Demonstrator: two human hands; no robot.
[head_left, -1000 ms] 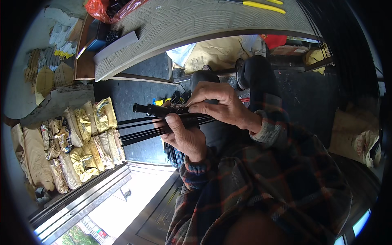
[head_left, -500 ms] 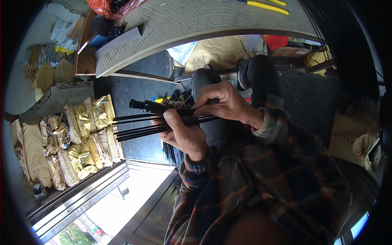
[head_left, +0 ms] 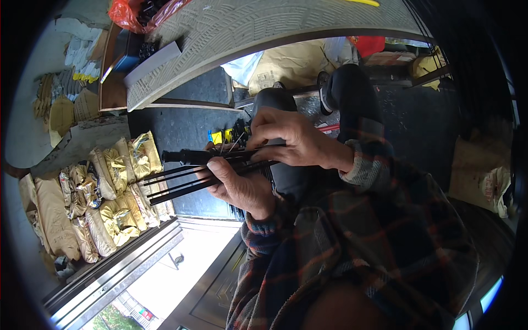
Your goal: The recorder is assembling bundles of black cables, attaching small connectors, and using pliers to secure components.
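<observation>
A black umbrella frame [head_left: 175, 191], a bundle of thin ribs with a short dark tube [head_left: 184, 157] along its far side, lies across my lap and points left. My left hand [head_left: 245, 191] is closed round the ribs from below, its thumb laid over them. On the right end of the bundle my right hand [head_left: 300, 140] pinches with bent fingers, close to the left fingers. Exactly what the right fingertips grip is hidden behind them. Thin light wires [head_left: 235, 142] stick up beside the tube.
Ahead stands a table with a patterned top [head_left: 231, 27], a red plastic bag [head_left: 125, 15] at its left. Paper-wrapped bundles [head_left: 99, 192] are stacked on the left by a bright doorway. Dark rods hang at the far right above a brown sack [head_left: 478, 176]. More black rods are beneath my hands.
Both hands and the umbrella frame have shifted slightly left and down. The right hand has slid a little left along the ribs. The view has tilted slightly.
</observation>
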